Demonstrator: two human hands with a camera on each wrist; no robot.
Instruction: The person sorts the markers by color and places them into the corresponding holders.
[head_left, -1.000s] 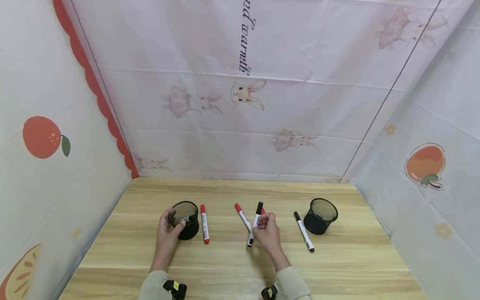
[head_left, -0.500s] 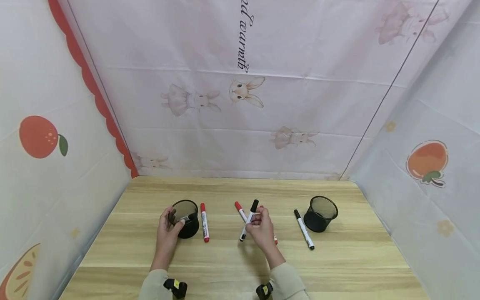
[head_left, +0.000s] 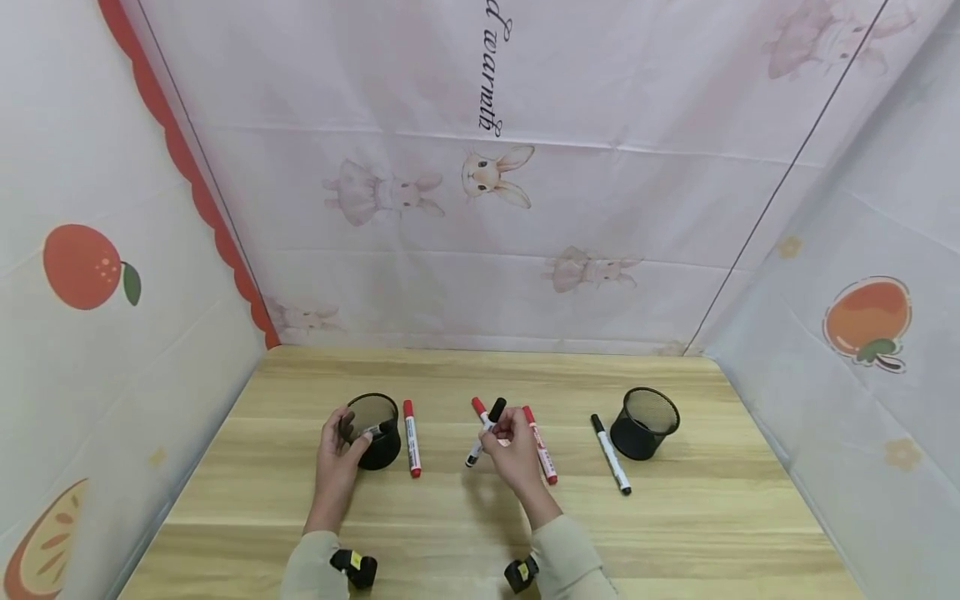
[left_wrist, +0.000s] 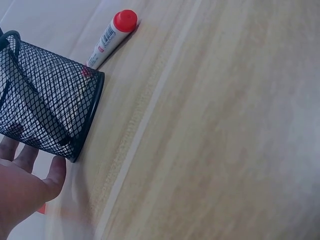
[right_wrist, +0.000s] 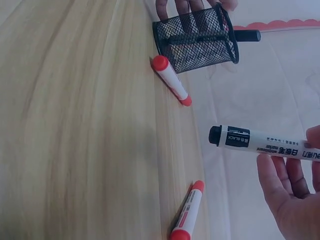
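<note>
My left hand (head_left: 335,467) grips a black mesh pen cup (head_left: 382,454) at the left, fingers around its outer side and thumb at the front. A marker with a black end (head_left: 384,427) leans inside that cup, its end past the rim in the right wrist view. Near the middle, my right hand (head_left: 517,457) pinches a white whiteboard marker (right_wrist: 265,142) with a black cap, held tilted above the table. Beneath and beside that hand lie two red-capped markers, one partly hidden (head_left: 478,406) and one to the right (head_left: 542,450).
Another red-capped marker (head_left: 412,437) lies just right of the left cup. Toward the right, a black-capped marker (head_left: 611,454) rests beside a second mesh pen cup (head_left: 634,442). Fabric walls (head_left: 420,300) border the wooden table (head_left: 420,533).
My right hand has carried the black marker leftward, tilting it further and uncovering the red-capped marker on its right. The left hand stays on the cup.
</note>
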